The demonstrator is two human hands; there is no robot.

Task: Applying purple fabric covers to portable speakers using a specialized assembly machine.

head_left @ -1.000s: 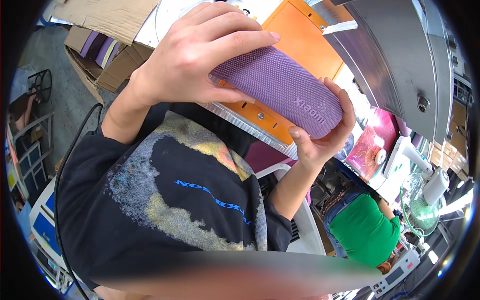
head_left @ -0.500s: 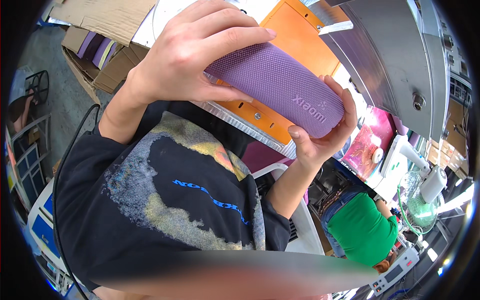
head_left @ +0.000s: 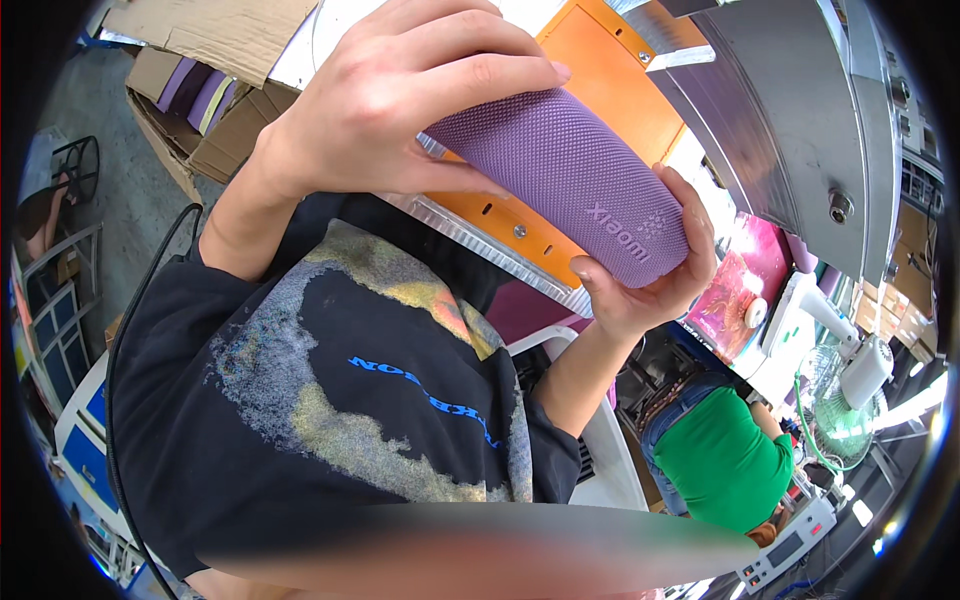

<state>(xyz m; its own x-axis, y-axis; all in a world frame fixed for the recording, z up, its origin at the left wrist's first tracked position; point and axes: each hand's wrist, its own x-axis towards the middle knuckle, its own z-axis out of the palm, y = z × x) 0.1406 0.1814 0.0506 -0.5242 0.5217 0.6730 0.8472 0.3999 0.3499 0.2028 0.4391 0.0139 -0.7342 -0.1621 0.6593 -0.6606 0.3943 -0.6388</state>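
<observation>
Between my two hands is a purple cylinder with a woven-fabric cover point(head_left: 560, 165), shaped like a portable speaker, with raised lettering near its right end. My left hand point(head_left: 400, 110) grips the upper left end, fingers over the top and thumb below. At the lower right end, my right hand point(head_left: 660, 260) cups the cylinder, thumb on the near side and fingers round the far side. It is tilted, its right end lower in the view. Beneath it lies an orange plate point(head_left: 610, 85) in a silver metal frame point(head_left: 480, 250). The cylinder's left end is hidden by my left hand.
A large metal machine part point(head_left: 790, 110) stands close at the right. An open cardboard box point(head_left: 235, 135) with purple pieces is at the left. A person in a green top point(head_left: 725, 455) bends at the lower right, near a fan point(head_left: 845, 410). A black cable point(head_left: 115, 400) hangs at the left.
The cylinder has turned slightly in my hands and its right end has dipped a little. My left hand has shifted slightly to the right. Both hands keep their hold.
</observation>
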